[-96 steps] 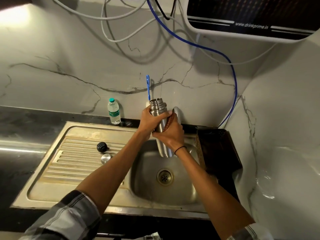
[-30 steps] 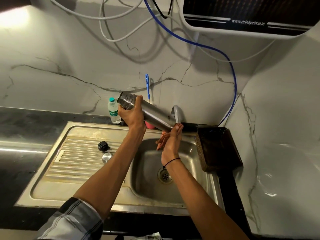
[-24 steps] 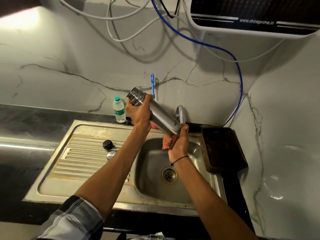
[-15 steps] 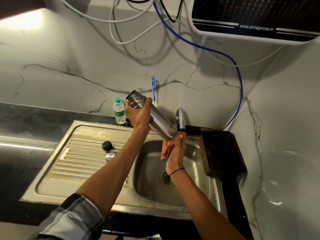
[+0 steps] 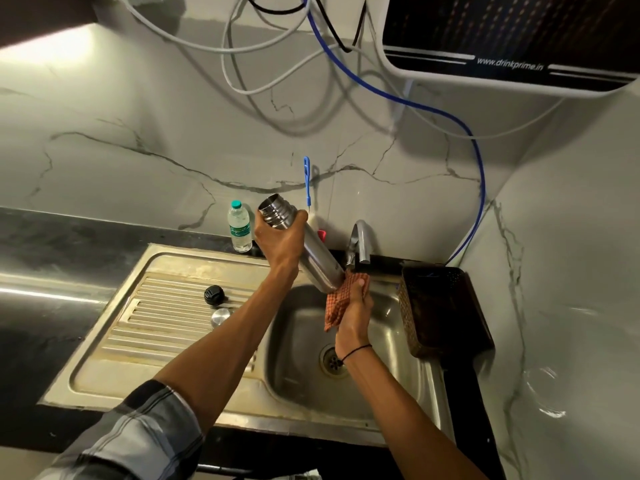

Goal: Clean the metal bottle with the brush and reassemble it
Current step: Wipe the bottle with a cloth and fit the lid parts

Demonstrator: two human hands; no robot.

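The left hand gripped the cylindrical stainless-steel bottle near its open neck, tilted above the steel sink basin; the right hand clutched an orange checked cloth against its base. Judged step: drying the exterior. Next: fitting the black round stopper and small metal cap from the drainboard.

Left hand grip curled, raised; right hand grip clenched, lower.

Left hand grips tilted bottle; right hand holds cloth.
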